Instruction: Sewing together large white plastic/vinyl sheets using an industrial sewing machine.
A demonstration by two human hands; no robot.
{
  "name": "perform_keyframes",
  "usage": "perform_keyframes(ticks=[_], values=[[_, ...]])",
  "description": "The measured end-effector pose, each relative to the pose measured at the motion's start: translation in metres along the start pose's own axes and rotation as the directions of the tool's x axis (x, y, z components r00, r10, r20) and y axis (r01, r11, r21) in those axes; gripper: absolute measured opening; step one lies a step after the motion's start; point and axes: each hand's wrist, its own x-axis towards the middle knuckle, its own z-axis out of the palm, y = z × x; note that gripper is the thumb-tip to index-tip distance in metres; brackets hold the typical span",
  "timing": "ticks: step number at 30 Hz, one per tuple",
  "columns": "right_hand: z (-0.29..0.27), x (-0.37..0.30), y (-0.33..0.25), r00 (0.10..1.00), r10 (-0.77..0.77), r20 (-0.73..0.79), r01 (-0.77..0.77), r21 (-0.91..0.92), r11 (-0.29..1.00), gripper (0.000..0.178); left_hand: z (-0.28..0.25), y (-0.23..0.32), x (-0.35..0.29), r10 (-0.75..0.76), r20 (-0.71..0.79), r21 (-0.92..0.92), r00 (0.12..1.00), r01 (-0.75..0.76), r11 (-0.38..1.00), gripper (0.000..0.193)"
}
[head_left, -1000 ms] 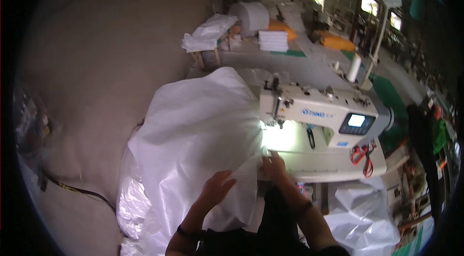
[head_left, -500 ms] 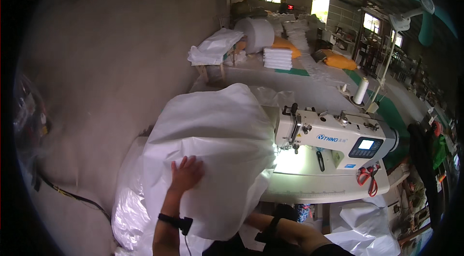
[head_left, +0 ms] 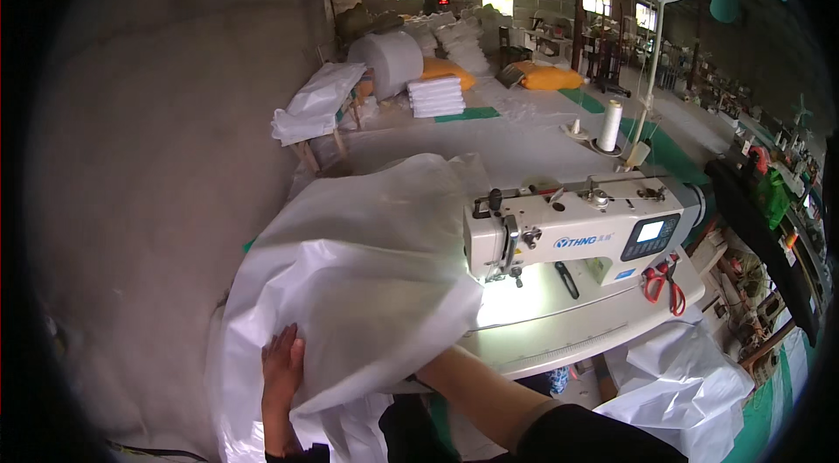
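Observation:
A large white plastic sheet (head_left: 367,271) billows over the left end of the sewing table and hangs toward the floor. My left hand (head_left: 281,369) grips its lower left edge, fingers curled around the fold. My right forearm (head_left: 476,389) reaches under the sheet and the hand itself is hidden beneath it. A white sewing machine (head_left: 572,231) stands just right of the sheet, its lamp lighting the table (head_left: 577,332) below the needle.
Red-handled scissors (head_left: 660,281) and a dark tool (head_left: 566,279) lie on the table by the machine. A thread cone (head_left: 609,127) stands behind it. More white sheeting (head_left: 677,380) is heaped at the lower right. Rolls and stacks of white material (head_left: 411,70) fill the back; a bare wall is left.
The sheet has been pulled left and toward me, off the machine. My left hand slid down to its lower edge, and my right hand went under the sheet out of sight.

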Motion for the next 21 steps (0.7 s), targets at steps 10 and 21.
perform_keyframes(ticks=[10, 21], values=[[0.018, -0.139, 0.008, 0.680, 0.171, 0.713, -0.263, 0.019, 0.965, 0.055, 0.018, -0.069, 0.043, -0.035, 0.193, 0.267, 0.980, -0.018, 0.964, 0.054], [-0.083, -0.265, 0.063, 0.651, 0.545, 0.528, -0.611, -0.061, 0.789, 0.076, -0.022, -0.022, -0.009, -0.049, 0.162, 0.353, 0.986, -0.012, 0.936, 0.053]])
